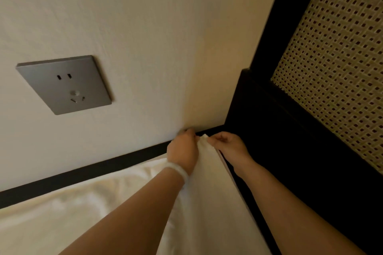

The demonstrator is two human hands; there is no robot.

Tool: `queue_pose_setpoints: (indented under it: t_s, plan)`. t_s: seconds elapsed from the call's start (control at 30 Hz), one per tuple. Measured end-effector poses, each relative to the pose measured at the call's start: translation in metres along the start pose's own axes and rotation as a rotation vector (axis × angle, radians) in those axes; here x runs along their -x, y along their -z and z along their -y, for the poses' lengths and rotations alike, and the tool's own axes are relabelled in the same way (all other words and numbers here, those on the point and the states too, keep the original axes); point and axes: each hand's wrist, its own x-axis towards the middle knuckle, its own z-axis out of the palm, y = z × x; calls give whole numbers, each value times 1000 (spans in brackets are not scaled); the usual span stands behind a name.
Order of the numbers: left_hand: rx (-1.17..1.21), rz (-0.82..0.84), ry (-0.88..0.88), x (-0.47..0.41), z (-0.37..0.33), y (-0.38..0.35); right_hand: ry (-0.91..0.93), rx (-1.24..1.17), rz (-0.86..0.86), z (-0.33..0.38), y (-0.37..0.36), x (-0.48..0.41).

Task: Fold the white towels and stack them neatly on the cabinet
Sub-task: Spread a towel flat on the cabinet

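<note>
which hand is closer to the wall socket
Left. The left hand is below and right of the wall socket, pinching the white towel. The right hand pinches it further right, beside the dark frame.

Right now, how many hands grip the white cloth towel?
2. The left hand grips the white cloth towel by the cream wall; the right hand pinches it beside the dark wooden frame.

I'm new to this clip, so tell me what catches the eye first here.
The left hand and right hand pinch the top edge of a white towel at lower centre. A grey wall socket sits at left; a woven cane panel fills the upper right.
</note>
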Motion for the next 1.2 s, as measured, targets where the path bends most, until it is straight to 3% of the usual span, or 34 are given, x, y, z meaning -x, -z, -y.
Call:
queue_pose_setpoints:
  t_s: [0.17, 0.27, 0.37, 0.5, 0.57, 0.7, 0.8, 0.97, 1.2]
  plan:
    - [131, 16, -63, 4, 7, 7, 0, 49, -67, -1, -7, -4]
    - [218, 164, -69, -2, 11, 28, 0, 116, -112, 1, -12, -8]
    - [58, 334, -128, 3, 33, 58, 19, 209, -113, 4, -14, -7]
    - [-260, 553, -114, 22, 80, 101, 165, 520, -145, 9, -13, -3]
    - [-281, 523, -78, 29, 97, 115, 304, 709, -174, 7, -11, -1]
    - [-299, 295, -35, 38, 112, 108, 434, 1109, -212, -8, -7, -8]
    - [-206, 273, -22, 45, 127, 102, 454, 1083, -203, -14, -4, -12]
    - [-286, 352, -226, 48, 140, 110, 444, 970, -213, -12, -1, -8]
    - [-51, 543, -87, 38, 124, 127, 444, 1055, -234, -10, -5, -5]
